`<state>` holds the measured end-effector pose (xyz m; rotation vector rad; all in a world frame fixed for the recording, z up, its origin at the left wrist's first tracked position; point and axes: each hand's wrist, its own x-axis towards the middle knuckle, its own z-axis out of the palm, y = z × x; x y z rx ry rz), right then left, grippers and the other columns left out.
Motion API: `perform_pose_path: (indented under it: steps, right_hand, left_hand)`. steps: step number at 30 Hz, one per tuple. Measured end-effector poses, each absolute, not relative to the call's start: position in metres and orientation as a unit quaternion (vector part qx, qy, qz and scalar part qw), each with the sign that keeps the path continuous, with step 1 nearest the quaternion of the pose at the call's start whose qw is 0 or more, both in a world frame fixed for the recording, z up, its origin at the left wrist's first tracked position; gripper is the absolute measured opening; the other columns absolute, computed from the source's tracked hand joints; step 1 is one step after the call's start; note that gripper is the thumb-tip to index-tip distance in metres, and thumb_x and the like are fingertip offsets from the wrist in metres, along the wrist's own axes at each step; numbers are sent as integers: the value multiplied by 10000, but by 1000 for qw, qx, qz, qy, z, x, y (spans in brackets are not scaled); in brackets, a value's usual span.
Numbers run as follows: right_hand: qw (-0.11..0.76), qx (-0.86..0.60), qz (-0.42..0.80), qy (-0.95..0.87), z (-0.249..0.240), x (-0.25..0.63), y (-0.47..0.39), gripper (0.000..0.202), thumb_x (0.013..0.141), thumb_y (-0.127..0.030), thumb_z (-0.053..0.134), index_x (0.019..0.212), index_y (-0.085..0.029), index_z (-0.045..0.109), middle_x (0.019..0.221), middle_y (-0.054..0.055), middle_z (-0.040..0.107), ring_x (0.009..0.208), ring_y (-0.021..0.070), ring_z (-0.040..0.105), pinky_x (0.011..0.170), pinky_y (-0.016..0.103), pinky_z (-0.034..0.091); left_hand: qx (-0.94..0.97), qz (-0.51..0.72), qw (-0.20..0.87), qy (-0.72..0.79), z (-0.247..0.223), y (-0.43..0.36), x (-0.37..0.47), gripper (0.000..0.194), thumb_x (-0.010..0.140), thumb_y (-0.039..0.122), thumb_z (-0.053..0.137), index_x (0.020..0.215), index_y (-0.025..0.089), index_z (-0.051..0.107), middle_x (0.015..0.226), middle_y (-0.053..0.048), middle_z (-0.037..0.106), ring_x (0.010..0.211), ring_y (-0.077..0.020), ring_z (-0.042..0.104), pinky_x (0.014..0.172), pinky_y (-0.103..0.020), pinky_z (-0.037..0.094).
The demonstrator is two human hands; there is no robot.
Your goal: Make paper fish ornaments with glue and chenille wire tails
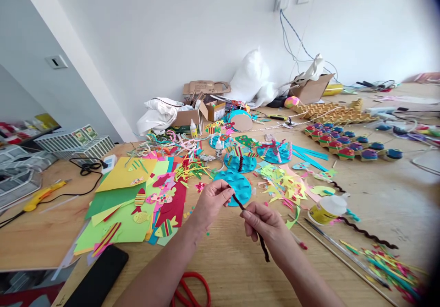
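Note:
A dark brown pipe cleaner point(238, 201) is stretched between my two hands over the wooden table. My left hand point(216, 200) pinches its upper end. Lower down its length, my right hand point(263, 221) grips it between thumb and fingers, and the free end hangs below that hand. Just behind my hands lies a blue scalloped disc point(237, 185), partly covered by my left hand. Beyond it, another blue disc point(245, 164) carries a striped paper fish point(234, 151) and a brown twisted stem. Red-handled scissors point(192, 288) lie near my left forearm.
Coloured paper sheets point(117, 224) with paper fish are at left, beside a black phone point(98, 277). Paper scraps point(282, 178), a glue tub point(327, 209) and a wavy brown pipe cleaner point(371, 233) lie at right. Painted egg-carton cups point(347, 142) stand farther back.

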<state>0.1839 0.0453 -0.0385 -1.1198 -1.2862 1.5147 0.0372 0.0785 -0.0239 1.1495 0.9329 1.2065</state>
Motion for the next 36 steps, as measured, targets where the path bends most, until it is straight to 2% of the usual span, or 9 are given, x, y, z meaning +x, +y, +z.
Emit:
perform_pose_path:
  steps: [5, 7, 12, 17, 23, 28, 33, 36]
  right_hand:
    - [418, -419, 618, -518, -41, 184, 49, 394, 640, -547, 619, 564, -188, 477, 441, -50, 503, 397, 66, 407, 412, 203, 331]
    - [420, -412, 628, -509, -41, 185, 50, 380, 648, -527, 627, 573, -184, 483, 436, -52, 503, 391, 62, 401, 406, 196, 316]
    - [416, -388, 685, -455, -40, 188, 48, 324, 692, -461, 630, 618, -169, 512, 410, -56, 493, 352, 40, 344, 363, 173, 225]
    - [413, -369, 725, -410, -41, 188, 43, 311, 690, -429, 652, 618, -160, 513, 394, -56, 475, 346, 32, 320, 354, 177, 155]
    - [365, -321, 761, -429, -40, 206, 52, 274, 717, -393, 643, 640, -149, 544, 382, -51, 475, 324, 24, 287, 364, 201, 114]
    - [350, -333, 753, -448, -38, 210, 59, 284, 714, -405, 643, 640, -146, 550, 389, -46, 489, 318, 23, 291, 357, 201, 108]
    - [380, -359, 739, -426, -39, 204, 55, 311, 689, -438, 648, 634, -154, 533, 382, -51, 486, 319, 26, 302, 358, 193, 132]
    - [377, -386, 717, -441, -37, 203, 53, 328, 673, -458, 647, 616, -162, 517, 384, -53, 482, 325, 32, 303, 352, 186, 158]
  left_hand:
    - [353, 526, 702, 325, -25, 75, 39, 184, 662, 256, 694, 639, 145, 549, 558, 38, 522, 501, -47, 451, 493, -164, 330]
    - [334, 523, 721, 309, -25, 76, 38, 183, 648, 251, 711, 655, 143, 564, 577, 31, 540, 507, -50, 472, 500, -167, 345]
    - [381, 532, 689, 313, -23, 78, 33, 191, 675, 298, 697, 693, 139, 593, 598, 18, 551, 542, -68, 508, 517, -181, 371]
    - [406, 533, 661, 338, -24, 79, 32, 206, 670, 310, 700, 672, 147, 574, 588, 29, 532, 543, -61, 482, 524, -176, 356]
    - [472, 470, 670, 328, -19, 81, 23, 205, 682, 297, 691, 644, 133, 574, 569, 22, 526, 537, -64, 468, 537, -183, 351]
    - [430, 490, 692, 310, -26, 83, 24, 186, 710, 294, 673, 678, 140, 572, 580, 22, 540, 536, -60, 481, 546, -179, 359]
    - [411, 508, 705, 274, -31, 82, 29, 273, 737, 402, 624, 851, 157, 585, 683, -1, 560, 603, -93, 535, 554, -202, 381]
    - [458, 486, 673, 318, -28, 81, 33, 285, 705, 400, 650, 798, 137, 594, 647, -8, 564, 576, -89, 508, 540, -201, 365]
